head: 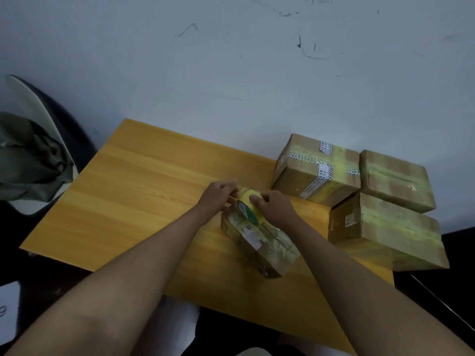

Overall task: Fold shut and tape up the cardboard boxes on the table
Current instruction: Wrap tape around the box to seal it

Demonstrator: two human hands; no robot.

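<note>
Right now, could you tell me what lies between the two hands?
In the head view, the tape roll sits between the left hand and right hand.

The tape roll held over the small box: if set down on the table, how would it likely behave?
The tape roll is round, so on edge it would probably roll; laid flat it should stay. Its glossy yellow surface may be slippery. The right hand grips it with ease over the small box, suggesting it is light.

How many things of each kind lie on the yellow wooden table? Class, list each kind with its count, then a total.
Brown cardboard boxes: 4 (near the wall, far right, front right, under the hands)
Yellow tape rolls: 1
Total: 5
</note>
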